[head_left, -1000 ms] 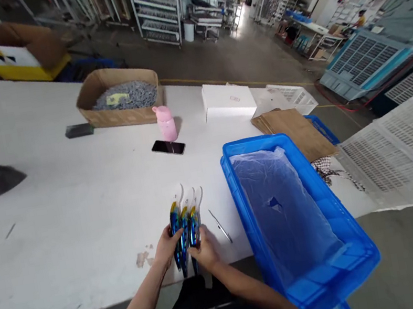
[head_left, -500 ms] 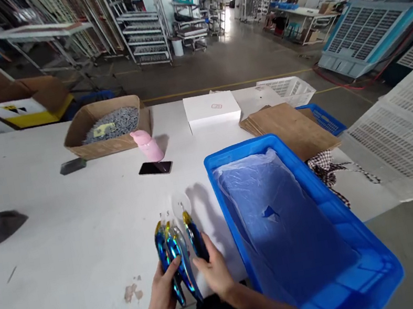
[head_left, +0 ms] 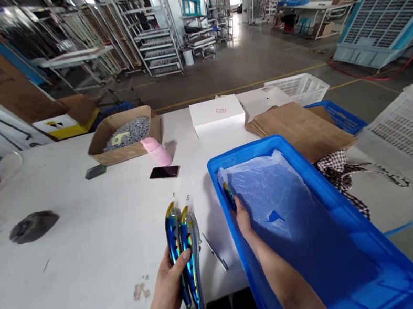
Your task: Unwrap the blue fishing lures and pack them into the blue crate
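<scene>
— Two glossy blue-and-yellow fish-shaped plastic lures (head_left: 182, 241), clamped side by side in the left hand (head_left: 171, 290)?
— Yes. Held noses away from the body, above the near edge of the white surface (head_left: 87, 250). Grip wrapped round the tail halves, thumb laid across the top.
— And the right hand (head_left: 243, 221)?
— Reached down inside the large blue plastic crate (head_left: 361, 215), close against its left wall. Grip closed on a third lure (head_left: 229, 197) of the same colours, with only the yellow-tipped front showing past the fingers.
— Resting on the bottom or lifted?
— Couldn't tell. Crate lined with a crumpled clear plastic bag (head_left: 272, 191).
— Anything between the hands?
— A thin metal tool (head_left: 214, 243), flat on the surface, just beside the crate and touched by neither hand.
— Farther back?
— A black phone (head_left: 164, 172), a pink plastic bottle (head_left: 158, 151) just behind it, then an open cardboard box of small grey parts (head_left: 123, 134) and a flat white box (head_left: 217, 112). All well apart from both hands.
</scene>
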`<act>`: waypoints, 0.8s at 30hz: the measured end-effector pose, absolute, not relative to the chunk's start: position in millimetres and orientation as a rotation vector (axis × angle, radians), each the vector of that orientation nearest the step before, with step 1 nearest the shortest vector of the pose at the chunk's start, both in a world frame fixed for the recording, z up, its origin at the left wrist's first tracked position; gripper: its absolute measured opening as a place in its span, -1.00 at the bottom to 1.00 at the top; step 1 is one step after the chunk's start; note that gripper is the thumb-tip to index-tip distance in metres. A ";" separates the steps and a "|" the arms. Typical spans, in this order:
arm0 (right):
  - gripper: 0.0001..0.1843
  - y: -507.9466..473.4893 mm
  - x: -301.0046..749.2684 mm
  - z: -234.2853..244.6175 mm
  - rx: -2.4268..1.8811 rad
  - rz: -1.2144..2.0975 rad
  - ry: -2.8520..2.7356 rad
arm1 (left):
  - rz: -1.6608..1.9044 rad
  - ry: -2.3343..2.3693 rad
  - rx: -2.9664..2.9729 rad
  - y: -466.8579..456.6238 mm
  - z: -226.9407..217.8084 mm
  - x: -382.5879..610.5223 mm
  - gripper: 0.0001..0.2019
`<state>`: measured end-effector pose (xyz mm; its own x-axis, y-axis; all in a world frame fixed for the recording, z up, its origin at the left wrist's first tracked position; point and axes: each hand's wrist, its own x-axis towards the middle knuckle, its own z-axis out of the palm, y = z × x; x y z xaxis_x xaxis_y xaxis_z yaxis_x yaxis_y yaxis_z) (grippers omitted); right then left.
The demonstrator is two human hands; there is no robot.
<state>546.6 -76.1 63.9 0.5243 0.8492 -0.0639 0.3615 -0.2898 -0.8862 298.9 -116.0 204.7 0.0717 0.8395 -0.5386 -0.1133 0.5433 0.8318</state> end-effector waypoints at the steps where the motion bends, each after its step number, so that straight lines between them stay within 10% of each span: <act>1: -0.47 -73.7 545.3 63.9 -1.879 0.702 -0.995 | 0.813 1.298 0.744 -115.7 204.9 301.0 -0.27; 16: -0.14 -136.5 497.0 183.1 -1.342 1.006 -0.881 | 0.864 0.985 1.028 -107.6 202.3 400.4 -0.42; 24: -0.23 -126.4 550.2 159.1 -1.468 1.017 -1.108 | 0.702 0.938 1.009 -113.2 202.2 385.5 -0.41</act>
